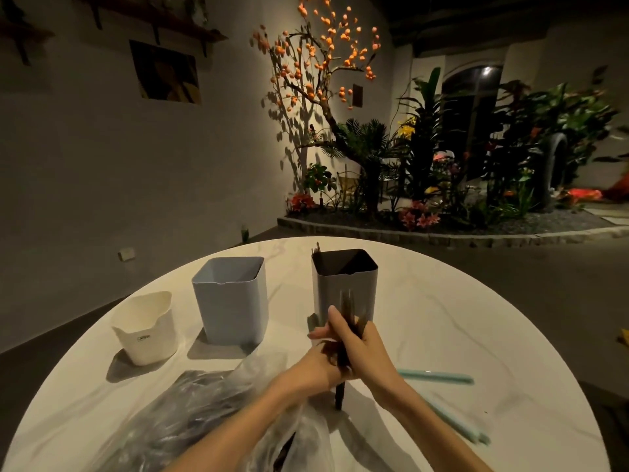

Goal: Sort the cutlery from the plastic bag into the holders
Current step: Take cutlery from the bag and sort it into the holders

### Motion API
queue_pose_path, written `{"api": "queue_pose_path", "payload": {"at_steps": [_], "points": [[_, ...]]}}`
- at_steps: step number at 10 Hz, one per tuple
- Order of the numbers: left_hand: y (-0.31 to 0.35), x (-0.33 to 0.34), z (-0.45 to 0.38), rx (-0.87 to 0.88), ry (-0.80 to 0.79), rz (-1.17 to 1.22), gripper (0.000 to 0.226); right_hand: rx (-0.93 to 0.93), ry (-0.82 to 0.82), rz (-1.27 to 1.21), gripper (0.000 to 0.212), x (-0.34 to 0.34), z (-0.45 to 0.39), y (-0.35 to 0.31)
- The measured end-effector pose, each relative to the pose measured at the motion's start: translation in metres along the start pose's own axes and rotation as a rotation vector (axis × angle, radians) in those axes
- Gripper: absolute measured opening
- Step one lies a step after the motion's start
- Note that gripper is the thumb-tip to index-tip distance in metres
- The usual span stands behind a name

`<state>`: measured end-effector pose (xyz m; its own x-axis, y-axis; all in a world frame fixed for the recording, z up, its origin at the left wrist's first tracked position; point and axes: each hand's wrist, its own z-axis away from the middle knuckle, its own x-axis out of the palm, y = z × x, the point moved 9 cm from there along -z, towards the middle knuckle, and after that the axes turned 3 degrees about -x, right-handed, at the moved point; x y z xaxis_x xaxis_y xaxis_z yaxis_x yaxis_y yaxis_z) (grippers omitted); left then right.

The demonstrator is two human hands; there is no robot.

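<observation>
Both my hands hold an upright bundle of dark chopsticks over the table's middle. My right hand grips the bundle near its top; my left hand grips it lower down. The bundle's lower end sticks out below my hands. A clear plastic bag with dark cutlery inside lies at the front left. Three holders stand behind: a low white one on the left, a tall pale blue one in the middle, and a tall grey one just behind my hands, with a few dark sticks in it.
Pale teal chopsticks lie on the round white marble table to the right of my arms, and a further one lies nearer the front. Beyond the table are a dark floor, a wall and a bed of plants.
</observation>
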<state>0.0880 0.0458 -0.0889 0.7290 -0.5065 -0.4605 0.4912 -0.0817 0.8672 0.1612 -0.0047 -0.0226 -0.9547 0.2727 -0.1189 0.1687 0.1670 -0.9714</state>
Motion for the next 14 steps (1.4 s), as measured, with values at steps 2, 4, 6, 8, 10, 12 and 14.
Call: {"api": "queue_pose_path", "payload": {"at_steps": [2, 4, 6, 8, 10, 12, 14], "points": [[0.044, -0.006, 0.021, 0.136, -0.167, -0.204, 0.036, -0.007, 0.128, -0.323, 0.042, -0.017, -0.030, -0.041], [0.089, -0.074, 0.009, 0.231, 0.066, 0.029, 0.049, -0.274, 0.070, -0.351, 0.055, -0.030, -0.108, -0.167], [0.070, -0.116, 0.001, 0.195, 0.183, 0.074, 0.007, -0.153, 0.086, -0.179, 0.050, 0.001, -0.168, -0.117], [0.054, -0.132, 0.010, 0.196, 0.191, 0.118, 0.007, -0.051, 0.072, 0.000, 0.034, 0.013, -0.180, -0.058], [0.084, -0.166, 0.046, 0.382, 0.347, 0.134, 0.014, -0.193, 0.000, 0.062, 0.023, -0.001, -0.182, -0.110], [0.124, -0.166, 0.127, 0.515, 0.357, 0.097, 0.012, -0.302, -0.181, 0.051, 0.018, -0.001, -0.076, -0.172], [0.057, -0.074, 0.181, 0.152, 0.042, -0.850, 0.077, -0.177, -0.484, 0.401, 0.021, 0.023, 0.055, -0.109]]}}
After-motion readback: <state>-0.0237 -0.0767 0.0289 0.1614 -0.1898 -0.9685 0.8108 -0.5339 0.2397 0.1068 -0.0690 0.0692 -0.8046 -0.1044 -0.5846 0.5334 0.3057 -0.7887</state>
